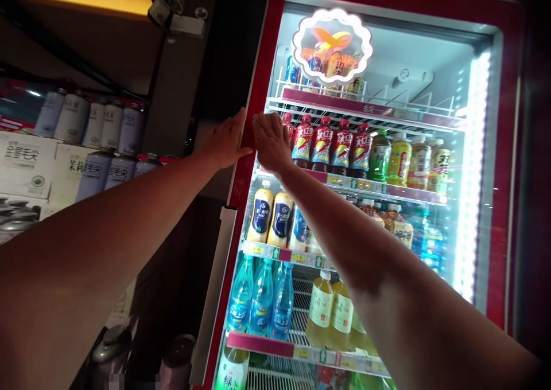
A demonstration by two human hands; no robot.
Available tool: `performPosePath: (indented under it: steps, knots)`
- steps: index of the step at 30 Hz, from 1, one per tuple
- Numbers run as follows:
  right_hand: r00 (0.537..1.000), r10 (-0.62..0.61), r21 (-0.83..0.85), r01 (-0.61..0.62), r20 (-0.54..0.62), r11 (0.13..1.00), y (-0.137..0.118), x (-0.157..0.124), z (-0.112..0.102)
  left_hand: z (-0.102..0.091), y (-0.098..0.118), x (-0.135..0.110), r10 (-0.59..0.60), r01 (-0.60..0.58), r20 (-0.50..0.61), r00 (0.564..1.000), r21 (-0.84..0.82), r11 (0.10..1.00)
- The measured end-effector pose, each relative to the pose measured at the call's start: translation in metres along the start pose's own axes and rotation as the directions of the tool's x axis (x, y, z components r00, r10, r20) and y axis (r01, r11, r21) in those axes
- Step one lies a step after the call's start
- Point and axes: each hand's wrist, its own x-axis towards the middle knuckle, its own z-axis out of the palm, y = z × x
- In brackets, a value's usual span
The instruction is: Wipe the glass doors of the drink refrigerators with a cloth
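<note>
A red-framed glass-door drinks fridge (253, 100) stands before me, its shelves lit and stocked with bottles. My left hand (224, 140) rests at the left edge of the red frame, fingers stretched upward and thumb spread. Just right of it, my right hand (272, 140) lies against the inner side of the frame and the glass, fingers together and slightly bent. Neither hand visibly holds anything. Behind the glass near my right hand is a row of red-capped bottles (322, 143). My right forearm hides part of the middle shelves. A long grey handle (215, 295) runs down the door's left side.
At left, pale drink cans (73, 117) stand on white cartons (26, 160), with dark-lidded containers (109, 344) lower down. An emergency light (187, 26) hangs on the wall above. Blue bottles (260, 298) and yellow-green bottles (321, 304) fill a lower fridge shelf.
</note>
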Motion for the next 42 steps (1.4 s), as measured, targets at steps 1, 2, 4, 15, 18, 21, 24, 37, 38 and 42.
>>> performPosePath:
  steps: [1, 2, 4, 15, 18, 21, 24, 37, 38, 42]
  knots:
    - [0.998, -0.046, -0.002, 0.046, 0.03, 0.999, -0.003, -0.001, 0.0, -0.001, 0.0, -0.001, -0.003, 0.003, -0.026, 1.0, -0.015, 1.0]
    - [0.994, -0.092, -0.004, 0.093, 0.065, 0.996, -0.004, -0.002, -0.002, -0.002, 0.001, -0.002, 0.006, -0.007, -0.051, 0.999, -0.023, 1.0]
    - [0.983, -0.141, -0.006, 0.143, 0.12, 0.99, -0.004, -0.002, -0.008, -0.004, 0.001, -0.005, 0.048, -0.049, -0.067, 0.997, -0.012, 0.999]
    - [0.956, -0.25, 0.017, 0.251, 0.153, 0.968, -0.008, -0.02, -0.007, -0.029, 0.003, -0.022, 0.044, -0.062, 0.147, 0.988, 0.123, 0.99]
    - [0.991, -0.128, 0.005, 0.128, 0.048, 0.992, 0.0, -0.024, -0.005, -0.031, 0.006, -0.025, 0.032, -0.048, 0.137, 0.99, 0.113, 0.992]
    - [0.999, -0.038, -0.008, 0.038, 0.008, 0.999, -0.008, -0.029, -0.002, -0.029, 0.006, -0.024, 0.029, -0.042, 0.129, 0.991, 0.104, 0.994]
    - [0.984, -0.159, -0.012, 0.161, 0.086, 0.987, -0.022, -0.039, 0.0, -0.025, 0.004, -0.024, 0.039, -0.049, 0.111, 0.993, 0.085, 0.995]
    - [0.997, -0.076, -0.066, 0.078, 0.026, 0.995, 0.0, -0.065, -0.003, -0.006, 0.04, -0.024, 0.159, -0.157, 0.078, 0.984, -0.033, 0.987]
    - [0.995, -0.093, -0.07, 0.096, 0.04, 0.993, 0.003, -0.067, -0.006, 0.0, 0.043, -0.023, 0.152, -0.149, 0.073, 0.986, -0.052, 0.988]
    - [1.0, 0.01, -0.087, -0.012, -0.015, 0.996, 0.022, -0.074, -0.018, 0.025, 0.049, -0.023, 0.13, -0.128, 0.021, 0.991, -0.082, 0.988]
